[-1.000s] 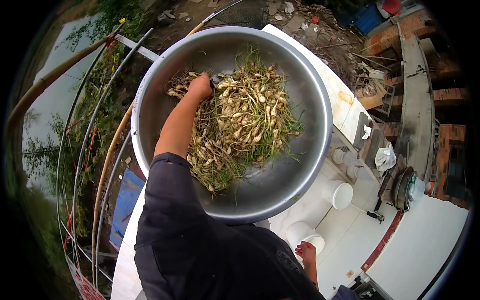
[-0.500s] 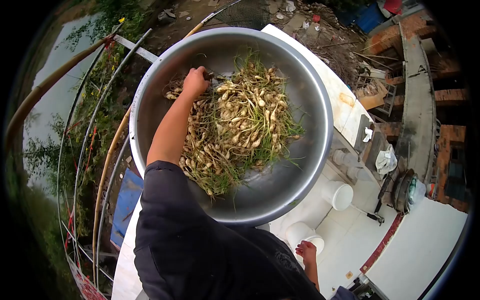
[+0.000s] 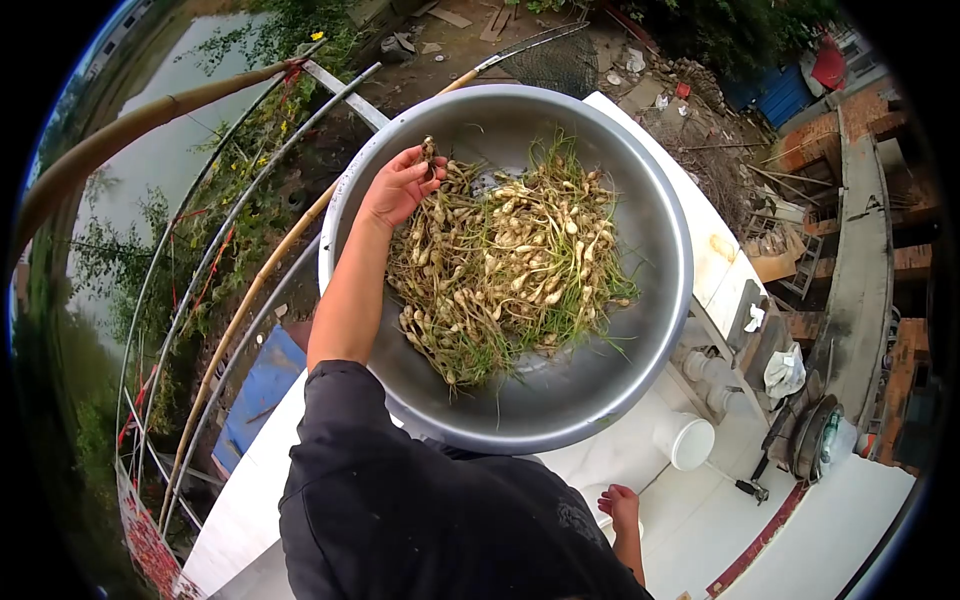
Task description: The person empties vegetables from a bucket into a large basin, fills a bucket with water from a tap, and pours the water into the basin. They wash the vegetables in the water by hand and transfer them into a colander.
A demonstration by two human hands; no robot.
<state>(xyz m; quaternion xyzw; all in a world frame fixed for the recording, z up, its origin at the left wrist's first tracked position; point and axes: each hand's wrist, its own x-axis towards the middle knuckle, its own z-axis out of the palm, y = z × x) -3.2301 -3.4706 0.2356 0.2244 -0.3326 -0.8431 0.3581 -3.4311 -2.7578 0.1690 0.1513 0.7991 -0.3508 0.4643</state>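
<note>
A wide metal basin [image 3: 665, 345] holds a heap of wild onions [image 3: 520, 265], small pale bulbs with thin green leaves and dry roots. My left hand [image 3: 398, 188] is over the basin's left side, at the heap's edge. Between its thumb and fingers it pinches a small bunch of wild onions [image 3: 429, 152], bulbs upward. My right hand [image 3: 622, 505] hangs low at the lower right, away from the basin. Its fingers are loosely bent and apart, with nothing seen in them. A white bucket, partly hidden, is behind it.
Another white bucket [image 3: 690, 442] stands on the tiled floor right of the basin. The basin rests on a white surface [image 3: 720, 265]. Bamboo and metal poles [image 3: 240, 330] run along the left, with water beyond. A hose nozzle [image 3: 750, 489] lies at the lower right.
My left hand has risen from the heap with the bunch of wild onions, which now shows between its fingers. The view has shifted, so the basin appears further right and lower. My right hand still hangs low.
</note>
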